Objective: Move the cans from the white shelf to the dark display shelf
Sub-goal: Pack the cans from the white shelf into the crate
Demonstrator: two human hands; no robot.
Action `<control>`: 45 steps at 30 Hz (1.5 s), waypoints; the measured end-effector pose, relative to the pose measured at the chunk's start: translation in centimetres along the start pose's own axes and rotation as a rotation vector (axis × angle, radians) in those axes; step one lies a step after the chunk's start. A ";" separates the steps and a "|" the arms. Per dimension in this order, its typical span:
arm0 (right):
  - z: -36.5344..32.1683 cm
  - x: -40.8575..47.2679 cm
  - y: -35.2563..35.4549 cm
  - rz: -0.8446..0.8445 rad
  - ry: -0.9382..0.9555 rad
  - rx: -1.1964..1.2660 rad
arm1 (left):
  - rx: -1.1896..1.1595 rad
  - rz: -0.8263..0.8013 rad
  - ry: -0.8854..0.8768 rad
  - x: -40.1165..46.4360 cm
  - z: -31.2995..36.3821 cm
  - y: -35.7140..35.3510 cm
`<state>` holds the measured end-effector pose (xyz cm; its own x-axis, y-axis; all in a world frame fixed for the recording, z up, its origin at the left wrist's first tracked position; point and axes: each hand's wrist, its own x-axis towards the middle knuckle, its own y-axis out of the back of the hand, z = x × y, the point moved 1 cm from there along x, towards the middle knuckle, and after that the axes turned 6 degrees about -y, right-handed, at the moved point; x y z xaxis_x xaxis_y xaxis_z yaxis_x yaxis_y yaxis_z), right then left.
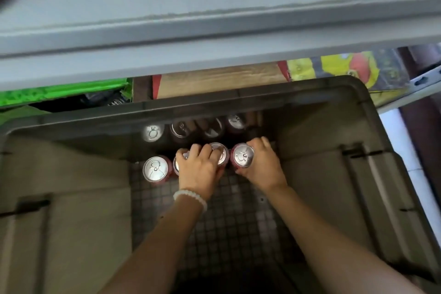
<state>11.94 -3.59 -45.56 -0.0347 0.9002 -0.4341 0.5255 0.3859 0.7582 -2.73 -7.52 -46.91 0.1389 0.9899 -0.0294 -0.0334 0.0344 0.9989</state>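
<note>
- The white shelf (214, 38) runs as a broad pale band across the top of the frame, its front edge slanting up toward the right.
- Below it, a dark bin (334, 126) with a grid floor fills the middle and lower frame; my two forearms reach into it from the bottom edge.
- Under the shelf, along the bin's far rim, sit green packaging (64, 93) at the left, a brown carton (219, 81) in the centre and yellow packets (346, 67) at the right.
- My left hand (199, 169), with a white bead bracelet (191, 198) at the wrist, has its grip curled over the tops of two red cans (220, 154) standing side by side at frame centre.
- My right hand (261, 167) wraps its grip round the side of one red can (243, 156) just right of those, its silver top showing.
- Another can (155, 169) stands free at the left of that row, just beside my left hand.
- A back row of cans (152, 132) stands in shadow against the bin's far wall, upright, tops up.
</note>
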 end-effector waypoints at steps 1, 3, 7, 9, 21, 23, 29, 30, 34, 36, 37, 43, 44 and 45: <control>-0.1 -0.2 0.0 0.000 -0.002 -0.016 | 0.003 -0.053 0.008 0.1 0.1 0.7; -0.4 -0.2 0.2 -0.017 -0.004 -0.071 | -0.007 -0.160 0.016 0.3 0.3 1.8; -1.4 -1.3 2.1 -0.092 0.039 -0.218 | 0.004 -0.221 0.022 -0.3 -0.2 4.6; -2.3 -2.4 3.3 -0.079 0.090 -0.262 | 0.013 -0.207 0.023 -0.9 -0.6 6.3; -13.8 -12.3 14.3 0.138 0.412 -0.272 | 0.142 0.040 0.143 -6.0 -4.6 22.1; -15.8 -14.3 15.3 0.172 0.461 -0.308 | 0.158 0.102 0.153 -6.9 -5.3 24.9; -20.5 -19.5 17.5 0.257 0.563 -0.315 | 0.226 0.268 0.184 -10.7 -7.2 32.1; -21.3 -20.1 17.8 0.264 0.576 -0.317 | 0.238 0.290 0.193 -11.3 -7.7 33.2; -24.9 -20.6 19.0 0.290 0.647 -0.314 | 0.258 0.348 0.230 -12.4 -10.7 37.0; -27.0 -20.2 19.3 0.317 0.672 -0.309 | 0.264 0.397 0.242 -12.2 -12.4 38.6; -28.1 -20.0 19.5 0.336 0.679 -0.301 | 0.261 0.422 0.245 -11.9 -13.2 39.3; -32.7 -18.2 20.7 0.462 0.703 -0.318 | 0.295 0.373 0.256 -8.1 -16.6 41.3; -33.2 -17.8 20.9 0.459 0.712 -0.339 | 0.311 0.367 0.247 -7.4 -17.0 41.3; -33.6 -17.3 21.0 0.445 0.724 -0.365 | 0.323 0.360 0.238 -6.7 -17.3 41.3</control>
<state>-5.00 -4.30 -5.80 -0.4814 0.8398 0.2509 0.3215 -0.0971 0.9419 -22.14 -10.33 -6.08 -0.0546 0.9364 0.3468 0.2737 -0.3199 0.9070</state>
